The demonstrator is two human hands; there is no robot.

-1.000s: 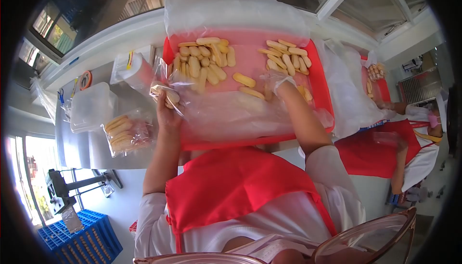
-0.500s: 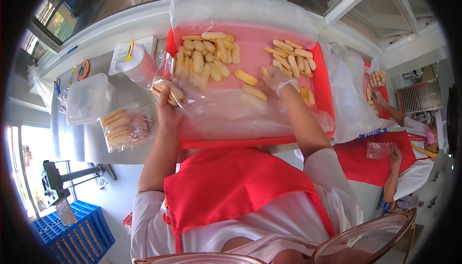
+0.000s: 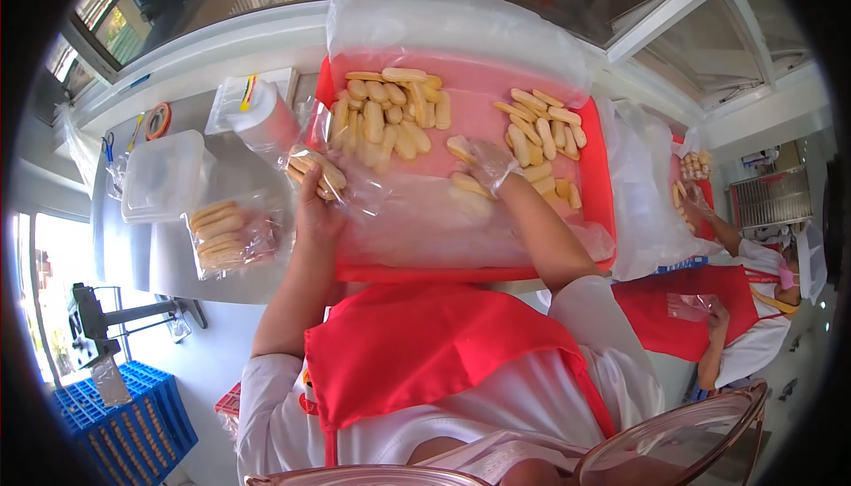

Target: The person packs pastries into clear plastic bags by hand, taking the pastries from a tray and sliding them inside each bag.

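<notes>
In my left hand is a clear plastic bag, its open end toward the tray, with several ladyfinger biscuits inside. My right hand, in a clear glove, is over the middle of the red tray, fingers closed at the end of a ladyfinger; the palm side is hidden. Another ladyfinger lies just below that hand. Loose ladyfingers are heaped at the tray's left and right, on a translucent plastic sheet.
Left of the tray are a filled bag of ladyfingers, a plastic container, a roll of plastic, tape and scissors. At right, a co-worker in a red apron reaches into another tray. Blue crates stand lower left.
My right hand has moved left, from beside the right heap to the ladyfinger in the tray's middle. My left hand still holds the bag. The whole view has shifted slightly.
</notes>
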